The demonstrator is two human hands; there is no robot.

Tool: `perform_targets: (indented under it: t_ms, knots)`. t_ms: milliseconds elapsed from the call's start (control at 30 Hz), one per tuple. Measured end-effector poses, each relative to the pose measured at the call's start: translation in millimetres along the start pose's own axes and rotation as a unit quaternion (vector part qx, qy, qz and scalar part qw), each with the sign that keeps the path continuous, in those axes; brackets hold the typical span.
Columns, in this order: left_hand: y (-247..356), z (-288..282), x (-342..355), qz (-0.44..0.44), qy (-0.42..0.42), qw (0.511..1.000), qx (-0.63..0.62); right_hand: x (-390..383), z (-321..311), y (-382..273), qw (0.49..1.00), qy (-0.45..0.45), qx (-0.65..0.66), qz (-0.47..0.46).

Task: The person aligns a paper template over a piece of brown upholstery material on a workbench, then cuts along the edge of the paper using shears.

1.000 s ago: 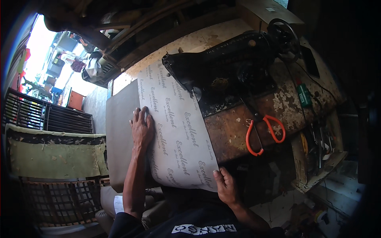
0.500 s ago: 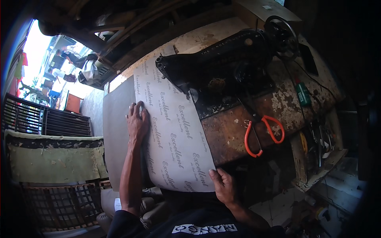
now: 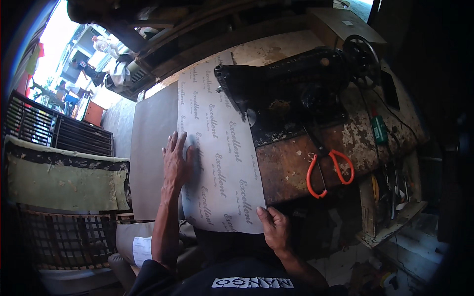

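Observation:
A long white sheet (image 3: pixel 224 190) with repeated dark script print runs under the head of a black sewing machine (image 3: pixel 291 86), its near end hanging toward me. My left hand (image 3: pixel 176 163) lies with fingers stretched out on the sheet's left side, close to where it meets a plain grey sheet (image 3: pixel 154 126). The near right corner is pinched between thumb and fingers of my right hand (image 3: pixel 276 229). Right of the sheet, scissors with orange handles (image 3: pixel 317 177) rest on the worn wooden table (image 3: pixel 286 165). The needle tip is too dark to make out.
A green bottle (image 3: pixel 379 129) and a dark flat object (image 3: pixel 385 89) are on the table's right side. Below is a wooden rack (image 3: pixel 392 227) with tools. Slatted frames (image 3: pixel 59 140) and a green-grey panel (image 3: pixel 69 180) stand left. People appear outside at far left.
My view has shifted, so the machine appears farther right. The white sheet has slid a little away from me past the machine. My left hand's fingers are more outstretched; my right keeps the corner.

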State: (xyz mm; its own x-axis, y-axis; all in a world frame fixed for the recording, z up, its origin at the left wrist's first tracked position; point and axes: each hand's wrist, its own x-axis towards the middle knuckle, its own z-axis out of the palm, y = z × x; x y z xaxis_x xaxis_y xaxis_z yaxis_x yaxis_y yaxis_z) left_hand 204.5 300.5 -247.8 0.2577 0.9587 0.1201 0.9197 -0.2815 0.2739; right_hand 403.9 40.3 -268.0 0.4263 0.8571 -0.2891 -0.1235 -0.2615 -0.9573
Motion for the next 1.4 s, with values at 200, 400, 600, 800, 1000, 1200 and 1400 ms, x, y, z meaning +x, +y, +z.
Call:
perform_targets:
  t_ms: [200, 400, 600, 800, 1000, 1200, 1400]
  knots:
    - [8, -14, -64, -0.013, -0.033, 0.999, 0.003, 3, -10, 0, 0.999, -0.002, -0.039, 0.015]
    - [65, -12, -88, 0.198, -0.080, 0.971, -0.105, 1, -4, 10, 0.999, -0.013, -0.030, -0.003]
    - [96, 22, -92, 0.378, -0.109, 0.915, -0.092, -1, -6, 12, 1.000, 0.002, -0.003, 0.027]
    - [91, 26, -88, 0.363, -0.129, 0.910, -0.155, -5, 1, 11, 0.999, 0.012, 0.030, 0.029]
    - [90, 24, -90, 0.360, -0.104, 0.913, -0.160, -1, -7, 13, 0.999, -0.019, -0.015, 0.022]
    - [74, 21, -21, 0.330, -0.046, 0.909, -0.251, -2, -2, 5, 0.999, 0.003, -0.011, 0.051]
    - [77, 24, 121, 0.276, -0.002, 0.944, -0.179, -3, -4, 4, 0.998, -0.007, -0.037, 0.050]
